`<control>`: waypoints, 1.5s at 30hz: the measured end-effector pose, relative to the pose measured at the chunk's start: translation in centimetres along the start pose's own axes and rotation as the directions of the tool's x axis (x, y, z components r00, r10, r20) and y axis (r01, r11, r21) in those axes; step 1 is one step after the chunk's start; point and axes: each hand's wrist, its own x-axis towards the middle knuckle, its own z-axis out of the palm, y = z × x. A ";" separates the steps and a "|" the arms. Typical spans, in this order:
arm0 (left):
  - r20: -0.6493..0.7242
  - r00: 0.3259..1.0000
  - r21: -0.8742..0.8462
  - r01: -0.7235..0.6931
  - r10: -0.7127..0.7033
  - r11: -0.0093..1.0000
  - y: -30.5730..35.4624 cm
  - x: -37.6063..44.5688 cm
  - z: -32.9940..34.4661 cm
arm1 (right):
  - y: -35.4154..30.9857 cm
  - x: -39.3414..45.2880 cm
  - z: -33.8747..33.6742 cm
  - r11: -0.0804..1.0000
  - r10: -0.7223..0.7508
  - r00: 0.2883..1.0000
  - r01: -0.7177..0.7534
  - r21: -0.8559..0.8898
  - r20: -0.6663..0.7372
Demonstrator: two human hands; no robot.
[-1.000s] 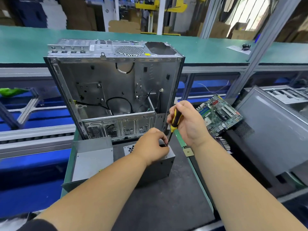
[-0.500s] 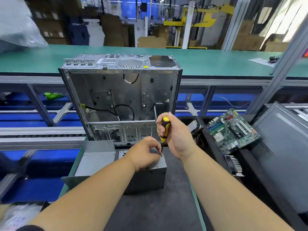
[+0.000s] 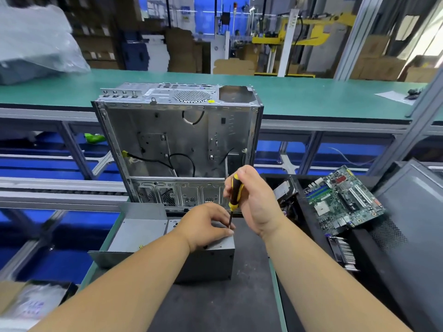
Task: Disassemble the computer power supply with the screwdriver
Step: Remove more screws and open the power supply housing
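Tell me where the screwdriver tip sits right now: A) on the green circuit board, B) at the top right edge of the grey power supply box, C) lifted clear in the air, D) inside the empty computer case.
B: the right hand holds the screwdriver upright, its tip down at the power supply box beside the left hand.

Two bare forearms reach in from the bottom edge; left hand [image 3: 205, 225] and right hand [image 3: 257, 202] ungloved; no ring or watch evident, though sleeves, if any, lie out of frame.
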 end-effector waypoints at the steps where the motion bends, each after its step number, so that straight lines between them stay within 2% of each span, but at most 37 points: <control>1: -0.002 1.000 -0.016 0.012 -0.012 1.000 0.0 0.0 0.0 | -0.1 0.1 -0.2 1.000 -0.001 1.000 0.000 -0.028 -0.017; 4: -0.007 0.999 -0.046 0.044 -0.045 0.998 0.0 0.1 0.1 | -0.5 0.2 -0.3 0.997 0.016 1.000 -0.016 -0.080 -0.004; 9: -0.011 0.999 -0.065 0.046 -0.047 0.997 0.0 0.1 0.0 | -0.2 0.0 0.7 0.998 0.043 0.998 -0.045 -0.040 -0.051; 12: -0.009 0.999 -0.068 0.052 -0.053 0.996 0.0 0.2 -0.1 | -0.1 -0.1 1.0 0.998 0.064 0.998 -0.063 0.021 -0.021; 16: 0.000 0.999 -0.035 0.032 -0.032 0.999 0.0 0.2 -0.3 | 0.0 -0.1 1.0 0.997 0.034 0.999 -0.035 -0.062 -0.019; 19: -0.002 1.000 0.003 0.015 -0.015 1.000 0.0 0.2 -0.4 | -0.2 0.1 0.6 0.997 0.036 0.999 -0.037 -0.061 -0.019; 24: -0.001 1.000 0.037 0.022 -0.022 0.999 -0.2 0.2 -0.3 | -0.8 0.5 0.3 0.993 0.087 0.986 -0.098 -0.070 -0.141; 27: -0.003 1.000 0.062 0.031 -0.031 0.998 -0.2 0.2 -0.4 | -0.8 0.8 1.0 0.988 0.149 0.971 -0.154 -0.012 -0.186; 31: -0.008 1.000 0.044 0.026 -0.025 0.999 -0.1 0.2 -0.4 | -0.6 0.8 1.9 0.988 0.152 0.979 -0.147 0.043 -0.140; 36: 0.032 0.999 0.053 -0.020 0.019 0.998 0.1 0.3 -0.5 | -0.6 0.5 1.8 0.986 0.092 0.989 -0.106 -0.125 -0.119; 41: 0.018 1.000 0.059 -0.019 0.018 0.998 0.1 0.2 -0.5 | -0.8 0.6 1.1 0.996 0.086 0.991 -0.087 -0.001 -0.101; 45: 0.021 1.000 0.062 -0.020 0.019 0.998 0.0 0.3 -0.5 | -0.5 0.7 0.8 0.995 0.088 0.993 -0.092 -0.046 -0.082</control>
